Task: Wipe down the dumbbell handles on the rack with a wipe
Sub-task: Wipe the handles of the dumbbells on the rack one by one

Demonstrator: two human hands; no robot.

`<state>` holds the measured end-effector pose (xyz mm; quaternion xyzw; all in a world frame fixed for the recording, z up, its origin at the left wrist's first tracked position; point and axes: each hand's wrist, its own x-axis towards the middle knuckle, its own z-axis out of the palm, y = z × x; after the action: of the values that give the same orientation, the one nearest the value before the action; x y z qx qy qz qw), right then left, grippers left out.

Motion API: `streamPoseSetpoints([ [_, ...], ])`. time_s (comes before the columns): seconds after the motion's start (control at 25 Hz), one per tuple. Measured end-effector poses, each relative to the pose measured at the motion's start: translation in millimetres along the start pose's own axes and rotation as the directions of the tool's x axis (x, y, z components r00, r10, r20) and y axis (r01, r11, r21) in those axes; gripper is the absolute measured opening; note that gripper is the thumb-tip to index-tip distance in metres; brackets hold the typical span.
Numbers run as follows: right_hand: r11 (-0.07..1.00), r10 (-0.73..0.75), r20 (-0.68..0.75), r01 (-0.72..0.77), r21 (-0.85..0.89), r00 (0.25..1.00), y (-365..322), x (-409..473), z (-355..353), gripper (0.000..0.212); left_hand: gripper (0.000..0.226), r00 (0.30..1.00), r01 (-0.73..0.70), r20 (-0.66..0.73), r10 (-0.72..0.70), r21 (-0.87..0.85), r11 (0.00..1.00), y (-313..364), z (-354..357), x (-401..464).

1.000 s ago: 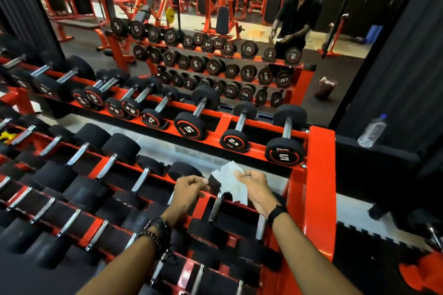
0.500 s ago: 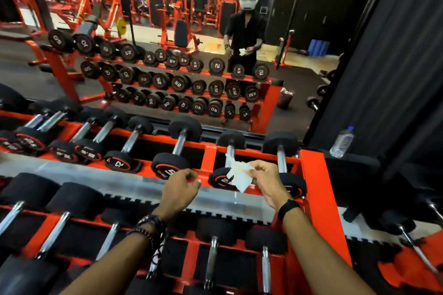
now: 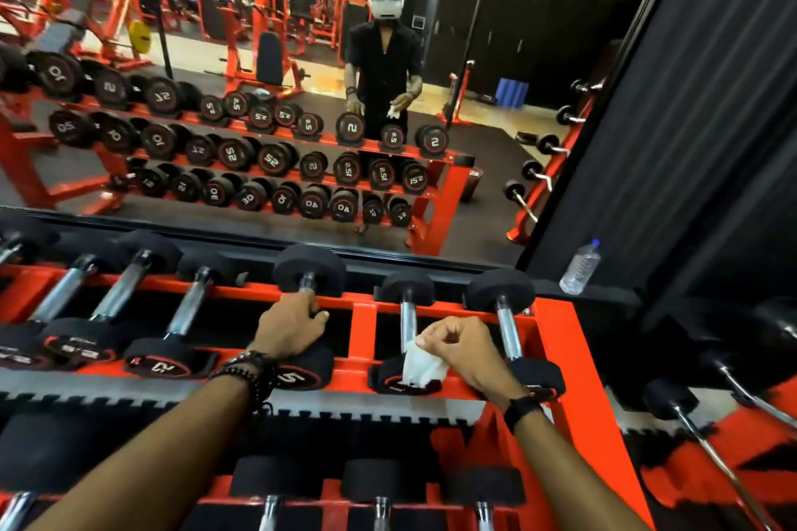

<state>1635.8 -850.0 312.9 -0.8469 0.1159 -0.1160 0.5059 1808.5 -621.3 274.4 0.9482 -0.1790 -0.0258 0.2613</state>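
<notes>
I see crumpled white wipe [image 3: 420, 364] hanging at chrome dumbbell handle [image 3: 408, 321], near end; black rubber-headed dumbbells lying across orange steel rack [image 3: 362, 325].

Left hand [image 3: 290, 330] hides dumbbell handle [image 3: 307, 282].

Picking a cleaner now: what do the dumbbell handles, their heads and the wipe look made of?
Dumbbell handles: bright metal, probably chromed steel; they mirror the light. Heads: matte black, likely rubber-coated; no shine. Wipe: thin, crumpled white tissue or nonwoven cloth, pinched by the right hand; dampness cannot be judged.
</notes>
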Motion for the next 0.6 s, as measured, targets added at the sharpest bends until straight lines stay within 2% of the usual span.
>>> streamPoseSetpoints([
  [0.08,0.996,0.08,-0.104,-0.076,0.044,0.991,9,15,9,0.022,0.023,0.999,0.036,0.03,-0.036,-0.008,0.999,-8,8,8],
  [0.12,0.993,0.112,-0.123,-0.105,0.061,0.986,13,23,12,0.032,0.024,0.999,0.05,0.019,-0.049,-0.013,0.999,-10,11,8],
  [0.24,0.985,0.17,-0.089,-0.166,0.056,0.981,20,46,25,0.039,0.026,0.998,0.064,-0.023,-0.065,-0.064,0.996,-15,15,13],
  [0.32,0.975,0.187,-0.069,-0.194,-0.108,0.98,29,56,31,0.034,0.025,0.995,0.064,-0.069,-0.072,-0.101,0.993,-18,16,11],
  [0.4,0.916,0.211,-0.036,-0.21,-0.342,0.977,40,66,34,0.029,0.024,0.991,0.057,-0.112,-0.072,-0.129,0.99,-21,15,10],
  [0.6,0.612,0.378,-0.012,-0.26,-0.747,0.926,30,87,40,0.007,0.024,0.991,0.02,-0.13,-0.042,-0.165,0.986,-22,13,9],
])
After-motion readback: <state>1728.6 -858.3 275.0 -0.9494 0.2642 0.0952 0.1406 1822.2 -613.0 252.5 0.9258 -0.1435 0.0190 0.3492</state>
